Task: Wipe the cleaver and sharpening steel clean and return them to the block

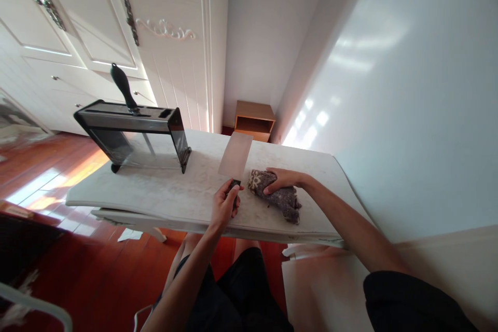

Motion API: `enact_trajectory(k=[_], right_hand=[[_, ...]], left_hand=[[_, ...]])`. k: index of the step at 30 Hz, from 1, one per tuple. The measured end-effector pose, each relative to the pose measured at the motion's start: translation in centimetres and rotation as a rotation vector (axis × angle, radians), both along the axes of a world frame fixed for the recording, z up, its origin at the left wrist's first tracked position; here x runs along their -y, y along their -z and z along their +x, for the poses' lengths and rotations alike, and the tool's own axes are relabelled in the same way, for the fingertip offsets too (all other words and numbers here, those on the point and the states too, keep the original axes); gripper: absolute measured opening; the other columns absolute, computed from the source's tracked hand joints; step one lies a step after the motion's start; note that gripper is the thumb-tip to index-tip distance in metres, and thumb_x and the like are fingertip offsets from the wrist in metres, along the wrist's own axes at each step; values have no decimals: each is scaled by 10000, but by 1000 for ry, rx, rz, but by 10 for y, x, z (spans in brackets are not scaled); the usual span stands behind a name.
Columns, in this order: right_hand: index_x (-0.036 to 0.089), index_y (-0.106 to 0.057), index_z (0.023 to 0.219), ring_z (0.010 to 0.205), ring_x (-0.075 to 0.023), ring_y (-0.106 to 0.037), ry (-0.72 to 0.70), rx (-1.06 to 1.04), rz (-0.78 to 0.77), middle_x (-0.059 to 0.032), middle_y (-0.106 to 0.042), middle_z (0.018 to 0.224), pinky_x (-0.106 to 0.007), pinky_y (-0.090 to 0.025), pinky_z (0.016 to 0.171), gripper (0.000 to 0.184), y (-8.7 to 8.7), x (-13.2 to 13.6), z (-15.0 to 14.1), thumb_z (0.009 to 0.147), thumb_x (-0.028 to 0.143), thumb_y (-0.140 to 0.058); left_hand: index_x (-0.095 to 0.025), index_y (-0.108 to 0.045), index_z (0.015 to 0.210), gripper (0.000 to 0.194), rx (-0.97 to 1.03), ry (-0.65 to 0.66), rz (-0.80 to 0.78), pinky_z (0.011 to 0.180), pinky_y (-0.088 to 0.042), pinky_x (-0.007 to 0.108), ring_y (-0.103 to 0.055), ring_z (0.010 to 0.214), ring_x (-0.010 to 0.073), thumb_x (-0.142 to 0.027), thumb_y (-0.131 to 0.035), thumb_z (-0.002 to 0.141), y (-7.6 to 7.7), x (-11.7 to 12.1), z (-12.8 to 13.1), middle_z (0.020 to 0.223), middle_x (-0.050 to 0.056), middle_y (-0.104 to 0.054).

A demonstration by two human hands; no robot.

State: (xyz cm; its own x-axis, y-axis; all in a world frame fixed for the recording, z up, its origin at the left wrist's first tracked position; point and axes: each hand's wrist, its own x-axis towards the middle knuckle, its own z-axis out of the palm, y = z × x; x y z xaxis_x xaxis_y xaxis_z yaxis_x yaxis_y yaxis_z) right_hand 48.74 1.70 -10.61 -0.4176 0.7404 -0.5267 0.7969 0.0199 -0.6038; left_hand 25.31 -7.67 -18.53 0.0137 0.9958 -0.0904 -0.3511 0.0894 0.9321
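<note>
My left hand (225,204) is closed around the black handle (235,184) of a cleaver. The cleaver's wide, flat blade (236,155) points away from me over the white table. My right hand (283,180) rests on a bunched dark grey cloth (286,201) with a pale flower pattern at one end. Its thumb and fingers grip the cloth against the tabletop, just right of the cleaver's handle. The cloth and the blade appear apart.
A black knife block (128,113) with clear panels stands at the table's left, a black-handled rod (122,83) upright in it. The white table (187,192) has a worn top. Beyond are a white wardrobe (175,62) and a small wooden cabinet (254,109). A wall borders the right.
</note>
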Motion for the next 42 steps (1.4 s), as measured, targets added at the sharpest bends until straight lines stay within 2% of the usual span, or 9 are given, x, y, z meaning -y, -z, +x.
enact_trajectory(k=[3,8,15,23,28,31,36,39,42], right_hand=[[147,-680,1129,1016,-272,-657,-3,-7,-4,-71,-711,1092,-326,-507,850,685,2,6,-8,572,506,-854],[149,-689,942,909,-235,-627,125,43,309,-44,-679,934,-311,-456,791,492,16,29,-15,598,472,-829],[158,-593,1141,1021,-275,-610,249,82,581,-88,-659,1092,-373,-437,892,523,27,54,-5,737,458,-736],[204,-496,1436,1153,-259,-615,452,-100,988,-81,-626,1305,-373,-462,983,632,13,56,5,839,369,-624],[255,-505,1471,1095,-232,-607,270,63,1279,-58,-624,1254,-339,-477,911,646,-12,58,-7,836,204,-619],[251,-525,1461,1103,-250,-570,59,213,1367,-76,-616,1262,-375,-435,882,640,-17,64,-33,836,187,-648],[290,-621,1347,1114,-239,-516,-266,343,1410,-61,-624,1285,-415,-343,826,374,-8,71,-79,985,263,-530],[285,-641,1304,1115,-230,-491,-317,377,1471,-49,-623,1289,-415,-326,813,336,-6,70,-91,1039,250,-437],[273,-648,1290,1097,-239,-474,-260,432,1518,-59,-619,1291,-419,-321,815,330,-10,63,-92,1045,260,-427]], left_hand=[[-84,-581,1109,595,-15,7,-2,306,-270,166,-363,445,50,-591,-671,810,-1,0,0,728,5,-541],[-96,-585,1089,566,3,-9,4,304,-282,168,-410,488,47,-565,-693,791,-4,1,1,921,60,-598],[-92,-587,1097,552,-29,4,12,313,-286,173,-390,458,67,-559,-672,816,0,1,1,694,2,-534],[-73,-591,1110,591,-81,16,8,308,-290,185,-382,433,51,-584,-641,817,-2,2,2,804,51,-612],[-77,-555,1258,679,-141,32,24,310,-315,203,-436,471,72,-562,-657,793,2,0,3,978,106,-660],[-89,-584,1261,634,-228,63,51,345,-326,206,-430,454,80,-543,-634,822,7,-1,3,843,62,-652],[-116,-639,812,332,-464,23,215,480,-373,198,-462,491,98,-444,-614,852,12,0,2,568,11,-542],[-124,-606,702,334,-572,-2,261,497,-371,201,-471,498,105,-420,-594,858,12,0,1,562,30,-560],[-99,-709,947,357,-603,29,307,532,-416,209,-548,560,132,-427,-582,883,14,0,0,667,54,-640]])
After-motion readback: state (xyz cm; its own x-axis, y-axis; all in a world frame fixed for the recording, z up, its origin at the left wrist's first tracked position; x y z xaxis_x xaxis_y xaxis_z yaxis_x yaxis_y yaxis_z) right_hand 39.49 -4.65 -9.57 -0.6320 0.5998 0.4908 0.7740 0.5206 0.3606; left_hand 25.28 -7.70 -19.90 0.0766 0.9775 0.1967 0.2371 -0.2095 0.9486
